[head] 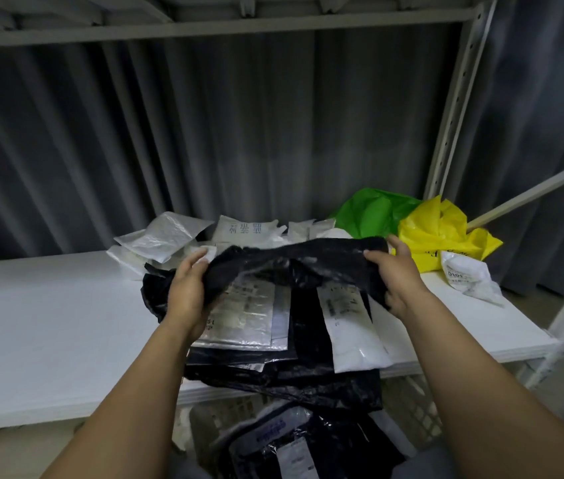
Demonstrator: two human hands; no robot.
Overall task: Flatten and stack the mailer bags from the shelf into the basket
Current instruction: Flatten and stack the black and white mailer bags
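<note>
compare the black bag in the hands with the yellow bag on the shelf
The black bag is held above the pile, left hand and right hand gripping its two ends; the yellow bag lies on the shelf at the right. The black bag is spread wide; the yellow bag sits bunched in a heap. Both are thin, wrinkled plastic.

Dim overall. White shelf (49, 323) is the brightest area; curtain (204, 133) behind is murky and soft. Small glare spots on black bag (301, 264). Wide-angle bend at edges, esp. uprights. Slight blur and noise throughout.
</note>
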